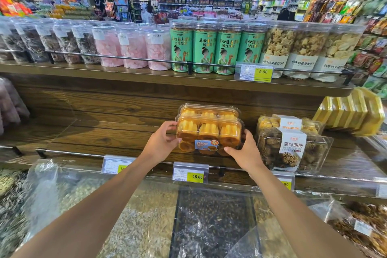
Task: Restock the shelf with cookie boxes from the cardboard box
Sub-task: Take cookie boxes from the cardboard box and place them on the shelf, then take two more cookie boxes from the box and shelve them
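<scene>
The clear cookie box (208, 132) is being held over the dark wooden shelf (100, 138), just in front of a second identical box (209, 110). The left hand (161, 142) is gripping its left end and the right hand (245, 150) its right end, fingers (249, 134) curling round the edges. Multi-flavour cookie packs (293, 148) are lying just right, jars (211, 48) are lining the upper shelf (125, 73), and supermarket aisles (209, 0) are running far behind.

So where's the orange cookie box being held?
Head view, centre: the orange cookie box, held by left hand and right hand at the lower shelf, before an identical box, left of the mixed cookie box.
</scene>
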{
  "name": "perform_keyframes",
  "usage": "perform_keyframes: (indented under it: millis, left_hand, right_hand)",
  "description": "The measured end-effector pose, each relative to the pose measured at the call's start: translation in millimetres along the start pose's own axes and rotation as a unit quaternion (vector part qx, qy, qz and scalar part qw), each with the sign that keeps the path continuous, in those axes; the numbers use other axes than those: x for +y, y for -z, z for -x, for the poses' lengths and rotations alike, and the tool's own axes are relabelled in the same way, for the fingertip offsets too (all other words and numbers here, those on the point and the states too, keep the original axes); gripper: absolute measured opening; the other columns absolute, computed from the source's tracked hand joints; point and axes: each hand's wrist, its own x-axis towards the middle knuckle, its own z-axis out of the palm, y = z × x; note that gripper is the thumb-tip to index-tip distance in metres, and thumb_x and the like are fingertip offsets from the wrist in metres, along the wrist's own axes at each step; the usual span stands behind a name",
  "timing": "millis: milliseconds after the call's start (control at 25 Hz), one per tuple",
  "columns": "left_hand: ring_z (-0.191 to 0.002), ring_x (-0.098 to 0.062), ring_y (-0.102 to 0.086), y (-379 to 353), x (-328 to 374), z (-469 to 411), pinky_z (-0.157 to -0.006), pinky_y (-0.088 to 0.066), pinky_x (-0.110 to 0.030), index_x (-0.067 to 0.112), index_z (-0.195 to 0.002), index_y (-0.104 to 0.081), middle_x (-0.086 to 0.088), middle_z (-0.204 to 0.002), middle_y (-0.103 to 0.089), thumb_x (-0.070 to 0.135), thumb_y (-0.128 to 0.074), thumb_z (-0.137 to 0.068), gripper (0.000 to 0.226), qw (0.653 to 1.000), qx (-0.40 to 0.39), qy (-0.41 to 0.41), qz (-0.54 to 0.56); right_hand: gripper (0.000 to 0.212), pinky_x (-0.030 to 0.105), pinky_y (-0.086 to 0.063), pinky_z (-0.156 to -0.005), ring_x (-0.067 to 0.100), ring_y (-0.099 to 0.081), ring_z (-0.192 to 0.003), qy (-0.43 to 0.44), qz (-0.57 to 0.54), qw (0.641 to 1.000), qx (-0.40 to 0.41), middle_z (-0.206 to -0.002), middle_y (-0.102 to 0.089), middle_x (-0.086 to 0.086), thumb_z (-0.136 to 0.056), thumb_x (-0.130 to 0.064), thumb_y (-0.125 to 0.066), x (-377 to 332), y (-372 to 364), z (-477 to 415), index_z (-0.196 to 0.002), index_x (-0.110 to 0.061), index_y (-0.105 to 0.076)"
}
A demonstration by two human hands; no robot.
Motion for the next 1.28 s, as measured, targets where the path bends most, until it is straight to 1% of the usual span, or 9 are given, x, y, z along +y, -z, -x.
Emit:
perform_keyframes:
  millis: [80,200,320,480,560,680,960,1160,1280]
  left_hand:
    - [-0.102,-0.002,-0.068,2,0,5,-0.088,-0.053,-0.025,0.029,-0.146,-0.046,0.009,-0.144,-0.058,0.026,-0.076,-0.094,0.060,1.000,-0.002,0.002,-0.006]
    - [-0.122,-0.013,-0.061,8,1,19,-0.103,-0.052,-0.035,0.028,-0.149,-0.044,0.006,-0.150,-0.053,0.029,-0.075,-0.094,0.063,0.999,-0.005,0.004,-0.032]
    - [-0.137,-0.017,-0.052,19,-7,38,-0.112,-0.044,-0.037,0.026,-0.150,-0.045,0.004,-0.150,-0.054,0.031,-0.075,-0.094,0.063,0.996,0.010,-0.009,-0.086]
    - [-0.147,-0.020,-0.037,50,-22,72,-0.120,-0.037,-0.042,0.029,-0.151,-0.043,0.005,-0.153,-0.049,0.032,-0.072,-0.095,0.063,0.986,0.034,-0.029,-0.158]
    - [-0.149,-0.025,-0.034,72,-35,92,-0.121,-0.035,-0.044,0.028,-0.152,-0.043,0.003,-0.155,-0.047,0.032,-0.072,-0.095,0.064,0.977,0.048,-0.042,-0.201]
    - [-0.150,-0.026,-0.033,111,-59,132,-0.120,-0.035,-0.044,0.026,-0.153,-0.043,0.002,-0.157,-0.045,0.033,-0.074,-0.091,0.070,0.968,0.062,-0.037,-0.240]
    - [-0.146,-0.023,-0.040,238,-148,295,-0.118,-0.040,-0.047,0.030,-0.155,-0.041,0.004,-0.159,-0.042,0.039,-0.072,-0.094,0.069,0.952,0.132,0.049,-0.272]
    - [-0.148,-0.028,-0.038,338,-213,466,-0.115,-0.041,-0.052,0.039,-0.154,-0.031,-0.001,-0.162,-0.039,0.041,-0.067,-0.096,0.068,0.931,0.164,0.139,-0.295]
    - [-0.150,-0.027,-0.036,390,-246,571,-0.116,-0.040,-0.050,0.033,-0.158,-0.034,0.001,-0.163,-0.037,0.040,-0.067,-0.096,0.071,0.908,0.194,0.213,-0.304]
  right_hand:
    - [0.103,0.047,-0.034,-0.119,0.027,-0.033,-0.148,0.005,0.013,1.000,0.006,-0.163,-0.030,0.006,-0.084,-0.025,-0.082,-1,0,5,-0.161,-0.019,-0.014]
    - [0.101,0.048,-0.032,-0.120,0.027,-0.030,-0.149,0.035,0.034,0.999,0.012,-0.163,-0.027,0.006,-0.085,-0.031,-0.080,-8,-2,16,-0.161,-0.018,-0.015]
    - [0.099,0.048,-0.028,-0.122,0.027,-0.022,-0.151,0.065,0.082,0.994,0.032,-0.164,-0.023,0.005,-0.085,-0.037,-0.079,-16,-5,32,-0.160,-0.017,-0.018]
    - [0.081,0.049,-0.032,-0.120,0.026,-0.026,-0.149,0.172,0.153,0.966,0.117,-0.158,-0.034,0.006,-0.084,-0.038,-0.077,-33,-16,71,-0.151,-0.017,-0.037]
    - [0.070,0.048,-0.034,-0.118,0.024,-0.033,-0.145,0.231,0.174,0.950,0.120,-0.153,-0.042,0.005,-0.085,-0.034,-0.077,-46,-30,92,-0.145,-0.017,-0.046]
    - [0.062,0.047,-0.035,-0.115,0.023,-0.038,-0.141,0.285,0.192,0.937,0.071,-0.149,-0.046,0.003,-0.085,-0.033,-0.078,-69,-62,124,-0.140,-0.018,-0.052]
    - [0.052,0.045,-0.039,-0.109,0.028,-0.047,-0.134,0.359,0.195,0.910,-0.066,-0.139,-0.054,0.007,-0.079,-0.031,-0.076,-137,-186,248,-0.128,-0.017,-0.063]
    - [0.053,0.044,-0.036,-0.112,0.027,-0.045,-0.136,0.416,0.197,0.872,-0.167,-0.144,-0.052,0.007,-0.079,-0.030,-0.074,-184,-299,390,-0.129,-0.018,-0.063]
    - [0.050,0.046,-0.037,-0.112,0.029,-0.044,-0.135,0.447,0.186,0.841,-0.242,-0.145,-0.049,0.008,-0.082,-0.028,-0.075,-203,-369,475,-0.129,-0.020,-0.062]
